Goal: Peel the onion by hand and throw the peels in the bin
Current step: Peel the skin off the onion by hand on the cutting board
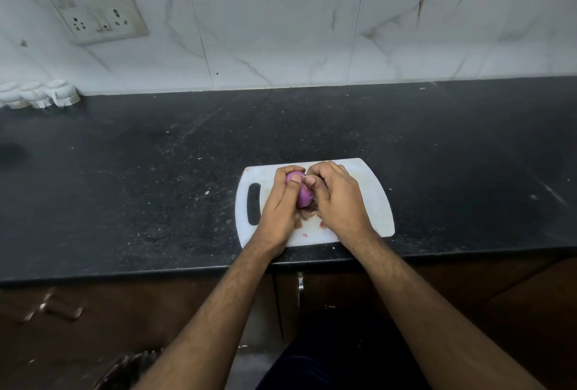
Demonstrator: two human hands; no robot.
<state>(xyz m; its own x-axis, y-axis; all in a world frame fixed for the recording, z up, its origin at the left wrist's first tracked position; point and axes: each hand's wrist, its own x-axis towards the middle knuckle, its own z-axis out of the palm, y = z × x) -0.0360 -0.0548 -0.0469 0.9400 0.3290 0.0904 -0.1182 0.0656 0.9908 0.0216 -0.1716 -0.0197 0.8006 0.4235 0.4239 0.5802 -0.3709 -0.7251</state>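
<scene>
your left hand (278, 202) is curled around a small, smooth purple onion (300, 190), its fingers wrapped over the far side and its thumb lying across the near side. your right hand (335, 194) is pressed up against the onion from the other side, fingers bent and the thumb tip meeting the bulb near its top, where a thin pale strip of skin shows between the two thumbs. you hold the onion between both hands, just above a white plastic cutting board with a slot handle (371, 189). directly under your hands sits a small heap of brownish papery peels (307, 213), and a few pink scraps lie on the board nearer to you than your wrists. the board rests on a black speckled stone counter (156, 171). far to the left of your left hand, by the wall, stands a white moulded holder (40, 94), and above it a grimy white socket plate (93, 4) on the marbled tiles.
</scene>
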